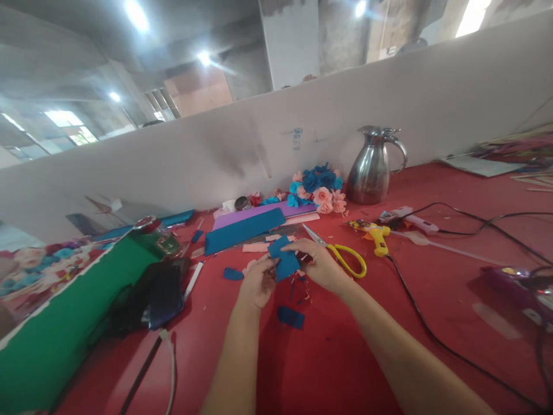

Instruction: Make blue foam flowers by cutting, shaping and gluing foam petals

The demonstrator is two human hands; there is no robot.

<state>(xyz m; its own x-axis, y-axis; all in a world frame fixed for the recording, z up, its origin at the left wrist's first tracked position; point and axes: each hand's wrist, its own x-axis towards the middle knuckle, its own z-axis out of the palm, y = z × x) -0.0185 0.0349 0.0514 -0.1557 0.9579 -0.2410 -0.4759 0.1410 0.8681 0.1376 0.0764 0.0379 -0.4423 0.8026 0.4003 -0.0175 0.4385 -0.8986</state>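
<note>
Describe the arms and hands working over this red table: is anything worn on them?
They belong to a person. The bare, five-fingered left hand and right hand wear no gloves. The bare left forearm and right forearm narrow towards the wrists, with no sleeve, watch or bracelet in view and no cable or marking visible. Thin rings would be too small to tell.

Markings: no legible text.
Small blue marks (297, 138) stand on the white partition (194, 155), beyond and higher than the right hand (322, 265); their characters are too blurred to read.
</note>
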